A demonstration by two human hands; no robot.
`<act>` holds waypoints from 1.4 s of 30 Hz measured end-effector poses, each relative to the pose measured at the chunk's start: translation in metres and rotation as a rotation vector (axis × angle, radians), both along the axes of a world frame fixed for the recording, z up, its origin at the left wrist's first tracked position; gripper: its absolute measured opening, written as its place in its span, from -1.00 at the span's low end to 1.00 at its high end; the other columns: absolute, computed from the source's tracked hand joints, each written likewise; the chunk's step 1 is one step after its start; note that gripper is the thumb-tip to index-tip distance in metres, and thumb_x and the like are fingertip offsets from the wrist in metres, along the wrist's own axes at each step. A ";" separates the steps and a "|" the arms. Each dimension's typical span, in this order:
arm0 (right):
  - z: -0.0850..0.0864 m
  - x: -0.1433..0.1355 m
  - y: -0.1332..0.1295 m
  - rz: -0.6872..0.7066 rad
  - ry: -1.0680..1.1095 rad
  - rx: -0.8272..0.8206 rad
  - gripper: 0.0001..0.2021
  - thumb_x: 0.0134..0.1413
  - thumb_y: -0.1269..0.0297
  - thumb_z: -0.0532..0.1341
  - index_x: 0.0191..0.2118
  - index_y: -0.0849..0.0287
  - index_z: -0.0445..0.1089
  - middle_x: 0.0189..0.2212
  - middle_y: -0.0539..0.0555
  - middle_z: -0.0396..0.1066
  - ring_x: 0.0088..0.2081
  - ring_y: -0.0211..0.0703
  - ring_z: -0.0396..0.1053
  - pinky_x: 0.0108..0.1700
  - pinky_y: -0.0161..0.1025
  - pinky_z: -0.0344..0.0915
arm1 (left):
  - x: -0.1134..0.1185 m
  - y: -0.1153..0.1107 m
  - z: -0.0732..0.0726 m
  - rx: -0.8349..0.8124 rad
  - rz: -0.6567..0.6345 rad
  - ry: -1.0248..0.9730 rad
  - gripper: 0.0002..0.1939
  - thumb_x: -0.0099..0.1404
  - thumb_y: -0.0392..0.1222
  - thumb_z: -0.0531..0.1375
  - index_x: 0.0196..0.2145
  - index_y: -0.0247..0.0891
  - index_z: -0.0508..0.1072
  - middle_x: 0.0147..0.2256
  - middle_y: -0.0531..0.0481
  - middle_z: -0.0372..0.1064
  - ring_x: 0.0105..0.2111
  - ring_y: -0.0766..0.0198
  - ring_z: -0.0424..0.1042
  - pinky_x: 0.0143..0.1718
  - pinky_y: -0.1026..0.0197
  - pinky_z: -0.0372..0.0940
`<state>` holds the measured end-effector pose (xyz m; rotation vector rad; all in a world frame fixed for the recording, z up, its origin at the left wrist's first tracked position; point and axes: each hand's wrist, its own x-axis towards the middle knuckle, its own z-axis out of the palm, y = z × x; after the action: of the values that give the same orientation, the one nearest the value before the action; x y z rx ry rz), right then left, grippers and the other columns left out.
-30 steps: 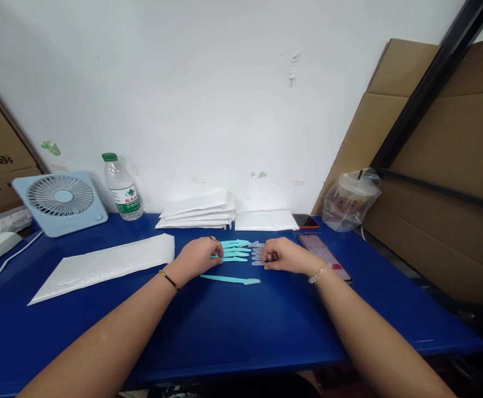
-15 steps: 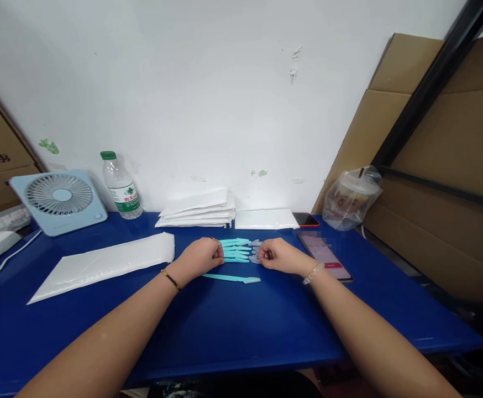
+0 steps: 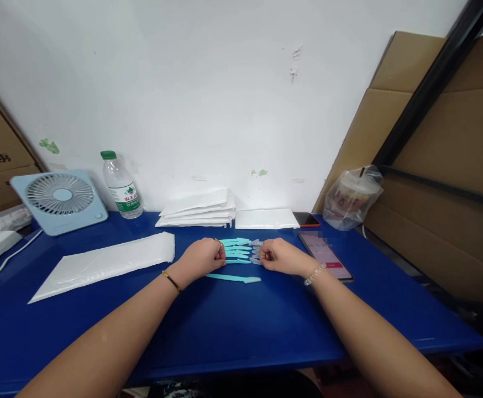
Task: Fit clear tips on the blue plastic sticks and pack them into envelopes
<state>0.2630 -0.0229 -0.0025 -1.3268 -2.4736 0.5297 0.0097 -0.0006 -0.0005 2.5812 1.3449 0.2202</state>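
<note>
Several turquoise eyebrow razors (image 3: 237,249) lie side by side on the table, blades pointing right. Small clear caps (image 3: 255,251) are lined up at their right ends. My left hand (image 3: 208,257) is closed in a pinch at the razors' handle ends, and the nearest razor of the row (image 3: 241,261) runs out from its fingertips. At the caps, my right hand (image 3: 278,256) has its thumb and fingers curled together; what they pinch is hidden. One single eyebrow razor (image 3: 237,278) lies apart, nearer to me, its handle end by my left hand.
White padded envelopes (image 3: 198,211) are stacked against the wall, with another envelope (image 3: 266,219) beside them and one (image 3: 104,265) at left. Two phones (image 3: 328,257) (image 3: 308,219), a bagged drink cup (image 3: 351,199), a water bottle (image 3: 122,188) and a blue fan (image 3: 61,202) stand around.
My left hand has shifted very slightly right along the razors. My right hand stays by the caps almost unmoved.
</note>
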 end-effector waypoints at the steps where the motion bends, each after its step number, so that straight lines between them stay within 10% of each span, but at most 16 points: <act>1: 0.000 0.001 0.000 -0.005 -0.008 0.010 -0.93 -0.10 0.47 0.16 -0.48 0.22 0.39 -0.49 0.02 0.39 -0.51 -0.31 0.27 -0.48 -0.38 0.11 | -0.001 0.000 0.000 -0.001 0.001 -0.001 -0.92 0.09 -0.18 0.17 -0.48 -0.19 0.45 -0.46 0.07 0.43 -0.46 0.29 0.34 -0.51 0.28 0.06; 33: 0.004 -0.005 -0.005 0.022 0.364 -0.471 -0.73 -0.03 0.13 0.25 -0.33 0.27 0.43 -0.45 0.08 0.46 -0.51 -0.24 0.43 -0.49 -0.35 0.33 | 0.003 -0.012 0.013 -0.247 -0.014 -0.167 -0.81 0.12 -0.08 0.15 -0.42 -0.22 0.49 -0.47 0.05 0.44 -0.50 0.32 0.34 -0.55 0.33 0.09; 42: -0.001 0.009 0.006 -0.078 0.060 0.089 -0.90 -0.03 0.41 0.20 -0.37 0.19 0.46 -0.39 0.05 0.40 -0.38 -0.24 0.33 -0.34 -0.33 0.21 | -0.002 -0.002 0.004 0.046 0.051 -0.076 -0.80 0.14 -0.08 0.16 -0.31 -0.18 0.49 -0.29 -0.01 0.43 -0.33 0.23 0.39 -0.40 0.28 0.17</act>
<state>0.2720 -0.0171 -0.0036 -1.3467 -2.3576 0.4290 0.0074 -0.0029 0.0039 2.5493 1.3957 0.3580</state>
